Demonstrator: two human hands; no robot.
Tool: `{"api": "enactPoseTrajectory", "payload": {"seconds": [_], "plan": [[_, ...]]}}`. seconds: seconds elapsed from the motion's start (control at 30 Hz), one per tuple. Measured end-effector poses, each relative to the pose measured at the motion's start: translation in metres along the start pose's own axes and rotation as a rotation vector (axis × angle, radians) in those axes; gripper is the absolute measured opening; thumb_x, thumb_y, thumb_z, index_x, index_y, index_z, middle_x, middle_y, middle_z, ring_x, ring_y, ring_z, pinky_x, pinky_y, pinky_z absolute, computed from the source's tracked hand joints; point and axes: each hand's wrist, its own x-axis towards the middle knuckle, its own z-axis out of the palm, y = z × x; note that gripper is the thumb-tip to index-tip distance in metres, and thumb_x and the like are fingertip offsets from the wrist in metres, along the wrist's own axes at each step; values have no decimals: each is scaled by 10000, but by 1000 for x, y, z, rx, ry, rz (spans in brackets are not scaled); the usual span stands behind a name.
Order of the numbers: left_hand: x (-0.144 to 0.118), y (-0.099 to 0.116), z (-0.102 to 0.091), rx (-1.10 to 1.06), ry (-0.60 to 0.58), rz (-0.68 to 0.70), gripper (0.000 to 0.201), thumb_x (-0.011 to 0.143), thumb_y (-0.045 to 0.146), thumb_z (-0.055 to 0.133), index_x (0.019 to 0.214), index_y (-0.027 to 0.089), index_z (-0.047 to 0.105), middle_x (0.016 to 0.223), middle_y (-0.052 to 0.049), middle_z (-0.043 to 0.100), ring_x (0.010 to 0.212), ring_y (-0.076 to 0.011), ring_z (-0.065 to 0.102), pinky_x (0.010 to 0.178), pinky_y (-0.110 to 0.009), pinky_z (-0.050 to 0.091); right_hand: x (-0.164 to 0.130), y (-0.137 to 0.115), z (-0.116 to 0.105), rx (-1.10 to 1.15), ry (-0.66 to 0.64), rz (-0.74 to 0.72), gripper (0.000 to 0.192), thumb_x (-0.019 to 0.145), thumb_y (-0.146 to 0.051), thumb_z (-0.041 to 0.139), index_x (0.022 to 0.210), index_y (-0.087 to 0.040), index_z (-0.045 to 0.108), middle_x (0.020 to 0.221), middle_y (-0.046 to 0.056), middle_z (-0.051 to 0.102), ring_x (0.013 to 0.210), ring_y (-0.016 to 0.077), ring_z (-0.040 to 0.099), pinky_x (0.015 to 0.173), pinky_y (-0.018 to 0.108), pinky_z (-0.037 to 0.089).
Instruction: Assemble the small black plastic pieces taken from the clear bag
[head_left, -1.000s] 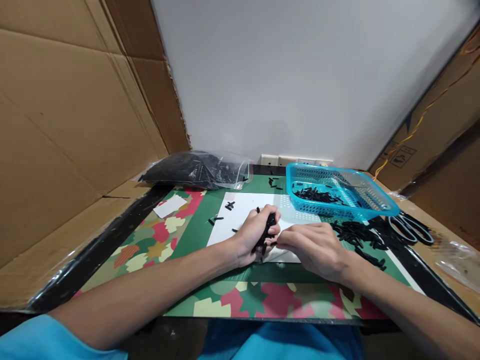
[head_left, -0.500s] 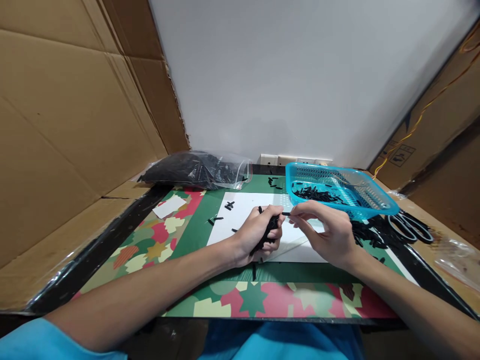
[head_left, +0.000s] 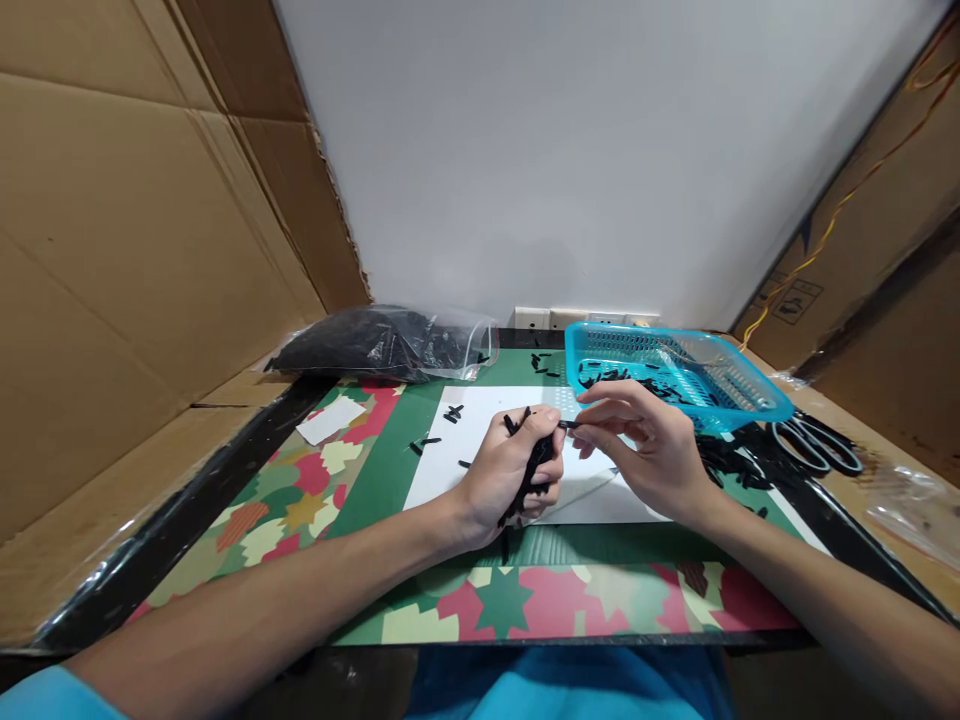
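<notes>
My left hand (head_left: pixel 487 470) is closed around a bunch of small black strips (head_left: pixel 534 475), with a few ends poking out above the thumb and below the palm. One black strip (head_left: pixel 568 424) bridges the gap between my hands; my right hand (head_left: pixel 664 450) pinches its end between thumb and finger, while its other end meets my left thumb and forefinger. Both hands are above a white sheet (head_left: pixel 431 485) on a green patterned mat (head_left: pixel 375 470). Short black pieces (head_left: pixel 453 412) lie scattered on the sheet and mat.
A blue perforated basket (head_left: pixel 772 408) with loose black pieces stands at the back right. Beside it are a black pile (head_left: pixel 731 462) and scissors (head_left: pixel 817 445). A clear bag of black material (head_left: pixel 352 345) lies at the back left. Cardboard (head_left: pixel 135 200) and a white wall (head_left: pixel 525 170) enclose the table.
The view has shifted slightly. My right hand's fingers have lifted and spread a little while the pinch stays on a strip. More strip ends show above my left thumb.
</notes>
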Motion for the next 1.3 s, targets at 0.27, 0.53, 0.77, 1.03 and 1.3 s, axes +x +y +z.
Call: {"api": "enactPoseTrajectory", "payload": {"seconds": [0.27, 0.53, 0.77, 1.03, 1.3], "plan": [[2, 4, 1, -19, 28, 27, 386, 898, 504, 710, 726, 204, 539, 462, 94, 384, 321, -57, 326, 301, -138, 238, 7, -7, -1, 23, 20, 28, 77, 945, -164, 768, 991, -208, 725, 856, -4, 759, 731, 151, 797, 693, 279, 711], [0, 2, -1, -8, 24, 70, 409, 878, 526, 727, 719, 200, 538, 461, 87, 404, 320, -59, 338, 310, -139, 235, 8, -2, 0, 56, -13, 27, 32, 974, -222, 746, 1000, -204, 751, 869, 26, 799, 758, 183, 822, 657, 295, 717], [-1, 2, -1, 9, -19, 101, 406, 886, 488, 729, 690, 196, 528, 455, 88, 392, 328, -47, 317, 322, -136, 246, 6, -3, -1, 62, -33, 45, 36, 956, -193, 762, 988, -203, 777, 863, 31, 800, 733, 185, 815, 599, 278, 680], [-1, 4, -1, 8, -8, 71, 381, 904, 476, 693, 699, 190, 547, 449, 84, 397, 315, -57, 346, 313, -136, 258, 6, -6, -4, 63, -56, 42, 50, 971, -218, 750, 993, -184, 779, 860, 40, 780, 697, 177, 789, 609, 313, 697], [1, 5, 0, 21, 3, 63, 382, 893, 478, 700, 701, 195, 531, 446, 87, 390, 318, -63, 359, 309, -132, 259, 7, -12, -5, 31, -68, 37, 72, 985, -203, 723, 976, -162, 781, 827, 36, 765, 656, 147, 750, 611, 291, 682]]}}
